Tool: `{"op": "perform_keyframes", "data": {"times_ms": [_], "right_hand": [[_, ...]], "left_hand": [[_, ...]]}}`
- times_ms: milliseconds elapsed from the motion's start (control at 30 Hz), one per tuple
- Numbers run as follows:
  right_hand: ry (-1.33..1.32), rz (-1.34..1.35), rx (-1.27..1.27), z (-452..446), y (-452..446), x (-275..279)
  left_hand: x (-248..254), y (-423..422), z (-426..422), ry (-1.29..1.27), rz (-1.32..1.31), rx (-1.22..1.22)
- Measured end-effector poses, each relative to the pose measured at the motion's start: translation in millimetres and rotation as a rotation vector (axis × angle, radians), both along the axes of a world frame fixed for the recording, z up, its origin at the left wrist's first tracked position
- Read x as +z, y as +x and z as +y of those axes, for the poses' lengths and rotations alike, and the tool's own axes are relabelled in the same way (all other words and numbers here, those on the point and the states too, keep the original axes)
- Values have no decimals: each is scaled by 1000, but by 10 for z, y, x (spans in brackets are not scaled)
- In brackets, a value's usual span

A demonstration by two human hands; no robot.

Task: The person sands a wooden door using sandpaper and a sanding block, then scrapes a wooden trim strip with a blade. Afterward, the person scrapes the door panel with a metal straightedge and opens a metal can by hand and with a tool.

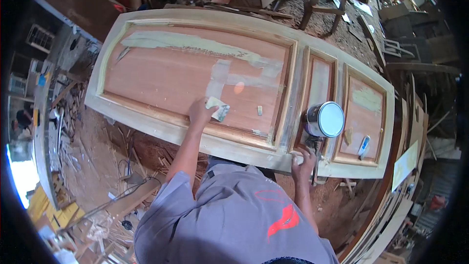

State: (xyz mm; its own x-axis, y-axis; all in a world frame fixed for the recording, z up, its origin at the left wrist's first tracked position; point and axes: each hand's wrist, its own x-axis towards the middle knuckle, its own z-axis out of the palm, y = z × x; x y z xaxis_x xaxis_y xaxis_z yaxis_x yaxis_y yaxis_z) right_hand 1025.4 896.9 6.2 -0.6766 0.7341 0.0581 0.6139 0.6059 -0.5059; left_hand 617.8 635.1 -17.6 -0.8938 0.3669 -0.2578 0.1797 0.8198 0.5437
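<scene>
A panelled wooden door (234, 154) lies flat before me, with pale green filler (151, 40) spread across its reddish panels. My left hand (199, 112) is closed on a small pale flat piece (218, 109) with dark greenish patches, held over the lower part of the largest panel. At the door's near edge, my right hand (305, 164) has its fingers curled round a small whitish piece (297, 155) whose kind I cannot make out. Just beyond it, a round tin (330, 120) with a pale top stands on the narrow middle panel.
A small pale scrap (259, 110) lies on the large panel. On the right panel are a blue-and-white object (364, 146) and a yellowish chip (348, 136). Wooden trestle legs (322, 0) stand behind the door. Stacked boards (391, 215) line the right; offcuts litter the ground.
</scene>
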Motion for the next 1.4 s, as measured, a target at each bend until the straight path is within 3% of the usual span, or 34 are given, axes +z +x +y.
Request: {"op": "perform_keyframes", "data": {"times_ms": [67,167,233,333,433,533,633,833,933,1000,1067,1167,1300,1400], "right_hand": [[-165,78,19,-265,-343,31],[-656,285,-62,-662,-891,131],[-997,512,-188,-887,-1178,226],[-1191,379,-225,-908,-1096,293],[-1044,400,-420,-943,-886,311],[-913,383,-571,-884,-501,141],[-779,427,-651,-911,-244,100],[-775,512,-700,-800,-105,25],[-845,563,-694,-599,-15,-57],[-892,636,-718,-395,52,-225],[-875,663,-680,-221,109,-297],[-913,677,-666,-52,122,-165],[-933,684,-621,102,204,-316],[-968,679,-596,166,264,-512]], "left_hand": [[-158,72,57,389,-199,-20],[81,454,372,539,-553,-188],[280,697,550,476,-716,-418],[283,830,792,403,-703,-616],[-310,732,1084,454,-26,-640],[-521,463,1321,390,573,-838],[-420,331,1481,89,330,-1105],[-317,397,1315,136,158,-977],[-224,724,1197,173,-302,-915],[-152,1081,1073,183,-439,-1033],[-196,1439,976,195,-482,-1106],[-124,1828,909,54,-335,-1064],[-314,1980,790,171,-181,-918],[52,1920,632,141,-140,-800]]}}
